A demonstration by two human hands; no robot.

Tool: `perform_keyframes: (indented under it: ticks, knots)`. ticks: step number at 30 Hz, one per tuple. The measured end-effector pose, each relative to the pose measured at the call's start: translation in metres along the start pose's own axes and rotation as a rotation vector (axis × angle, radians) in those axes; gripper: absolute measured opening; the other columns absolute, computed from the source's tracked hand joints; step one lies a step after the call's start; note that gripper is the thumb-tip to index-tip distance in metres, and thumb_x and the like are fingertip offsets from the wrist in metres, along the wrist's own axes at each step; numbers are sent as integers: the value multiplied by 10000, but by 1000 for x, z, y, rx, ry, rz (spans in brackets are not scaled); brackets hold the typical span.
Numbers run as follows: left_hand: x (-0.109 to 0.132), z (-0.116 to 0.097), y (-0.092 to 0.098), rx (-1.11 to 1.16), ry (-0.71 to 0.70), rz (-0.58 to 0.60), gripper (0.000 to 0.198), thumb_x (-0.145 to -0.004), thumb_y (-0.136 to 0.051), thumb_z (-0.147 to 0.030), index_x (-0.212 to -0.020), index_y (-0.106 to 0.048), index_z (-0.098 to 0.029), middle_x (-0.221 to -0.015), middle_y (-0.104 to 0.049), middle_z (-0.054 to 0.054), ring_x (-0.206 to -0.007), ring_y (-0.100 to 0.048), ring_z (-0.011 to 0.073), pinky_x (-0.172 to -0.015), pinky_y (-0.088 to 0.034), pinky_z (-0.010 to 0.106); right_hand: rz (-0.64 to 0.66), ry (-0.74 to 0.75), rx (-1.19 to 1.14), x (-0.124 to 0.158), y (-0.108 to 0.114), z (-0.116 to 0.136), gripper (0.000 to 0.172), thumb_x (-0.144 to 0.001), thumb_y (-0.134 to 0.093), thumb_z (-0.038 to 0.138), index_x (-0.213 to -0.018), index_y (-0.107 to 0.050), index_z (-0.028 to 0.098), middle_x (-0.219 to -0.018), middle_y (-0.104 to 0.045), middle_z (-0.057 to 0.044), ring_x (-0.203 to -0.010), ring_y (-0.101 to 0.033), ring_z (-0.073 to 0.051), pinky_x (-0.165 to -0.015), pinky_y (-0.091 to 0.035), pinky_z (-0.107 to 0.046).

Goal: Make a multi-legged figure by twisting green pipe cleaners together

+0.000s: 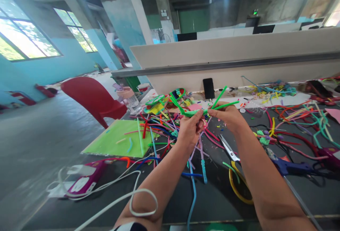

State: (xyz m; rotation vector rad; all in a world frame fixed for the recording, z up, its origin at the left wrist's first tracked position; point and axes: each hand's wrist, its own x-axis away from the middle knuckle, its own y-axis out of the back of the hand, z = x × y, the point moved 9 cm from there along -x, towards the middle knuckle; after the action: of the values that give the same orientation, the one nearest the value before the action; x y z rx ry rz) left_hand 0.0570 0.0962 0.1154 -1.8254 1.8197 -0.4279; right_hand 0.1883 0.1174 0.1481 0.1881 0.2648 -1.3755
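Bright green pipe cleaners [191,113] are held up between my two hands above the cluttered table. My left hand [190,129] pinches them at the middle, where they look twisted together. On the right side, my right hand [225,115] has its thumb and fingers closed on the green stems. Two loose ends stick out past it, one pointing up and one to the right. Another bent pair rises at the left end. Below the hands lies a heap of pink, purple, blue and red pipe cleaners [159,126].
Scissors with yellow handles [231,153] lie beside my right forearm. A green sheet [114,139], a magenta power strip [86,179] and white cable lie left. A blue glue gun [289,166] is at right. A phone [208,88] leans on the divider. A red chair [91,94] stands left.
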Motion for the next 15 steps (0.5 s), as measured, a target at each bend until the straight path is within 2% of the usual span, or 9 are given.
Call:
perform_keyframes:
  ticks: [4,8,15]
  knots:
    - [0,5,-3,-7,22,20,317,-589,-811,-324,-690,-585,-127,-593,-581,-21,-368,-422,27,-321,-250,168,-42,3,3,-1,5,-3,282,-586,-782,414,-666,-671,167,-620,-620,-2,-598,-527,-126,-568,-387,-262]
    - [-2,5,-4,-4,-12,37,304,-576,-822,-299,-703,-607,-125,-601,-610,-4,-394,-465,49,-333,-307,180,-61,10,-27,-4,11,-7,280,-587,-778,419,-631,-665,166,-577,-590,6,-570,-502,-118,-568,-380,-264]
    - [-1,6,-5,-21,-2,50,270,-615,-801,-309,-651,-620,-111,-554,-602,1,-370,-438,39,-312,-285,164,-29,33,-85,-7,8,-11,264,-610,-756,371,-555,-620,151,-523,-559,19,-535,-484,-103,-566,-371,-255]
